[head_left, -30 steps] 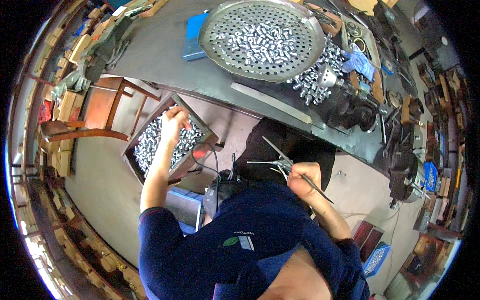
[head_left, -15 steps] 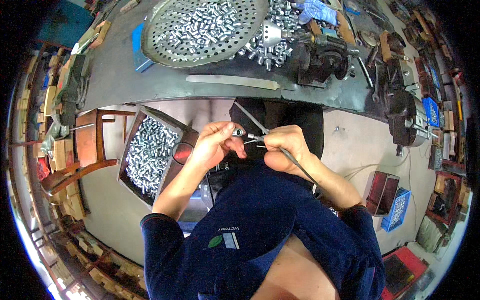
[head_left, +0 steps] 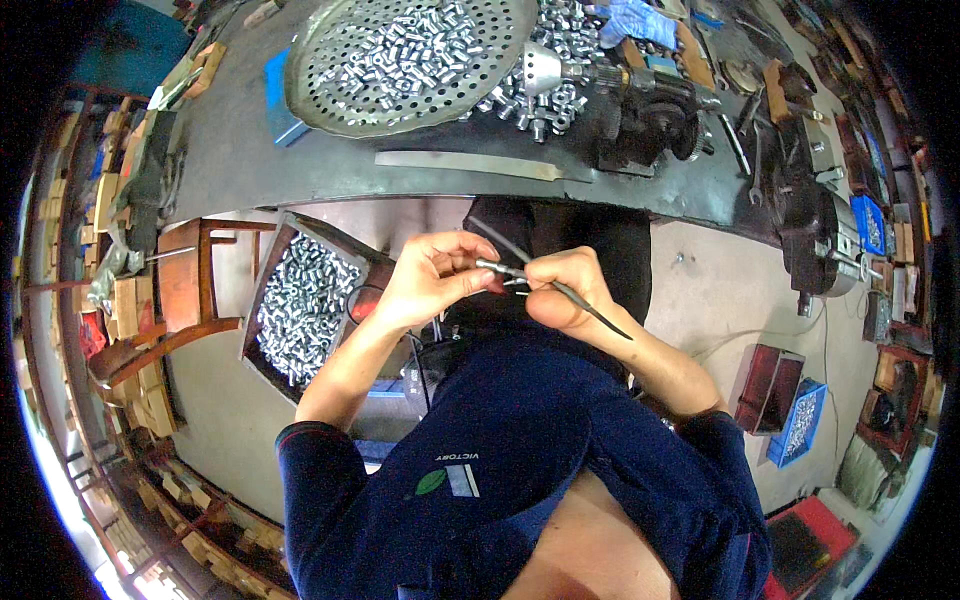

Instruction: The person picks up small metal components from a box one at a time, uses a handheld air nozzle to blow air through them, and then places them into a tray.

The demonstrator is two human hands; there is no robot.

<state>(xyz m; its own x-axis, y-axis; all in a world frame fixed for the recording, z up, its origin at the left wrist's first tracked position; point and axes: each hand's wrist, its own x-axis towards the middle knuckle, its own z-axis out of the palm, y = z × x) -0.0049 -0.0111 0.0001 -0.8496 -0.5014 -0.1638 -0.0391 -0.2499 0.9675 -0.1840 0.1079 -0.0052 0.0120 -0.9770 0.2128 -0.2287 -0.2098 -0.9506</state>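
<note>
My left hand (head_left: 437, 275) pinches a small shiny metal fitting (head_left: 489, 266) between thumb and fingertips, over my lap. Facing it, my right hand (head_left: 568, 287) is closed round a long, thin, dark file (head_left: 601, 319), which slants from upper left to lower right across the palm. A short slim metal piece also sticks out of the right fist toward the fitting; its kind is unclear. The fitting and that piece meet end to end, or nearly so. The fingers hide most of both.
A perforated round metal tray (head_left: 310, 100) of fittings lies on the dark workbench (head_left: 230, 150), near a flat metal strip (head_left: 470, 163) and a clamping device (head_left: 655, 125). A bin (head_left: 250, 345) full of fittings stands at left, a blue crate (head_left: 800, 425) at lower right.
My left hand has turned, and the fitting's open end, which faced up, now points at the right hand's slim piece. The two hands are closer together.
</note>
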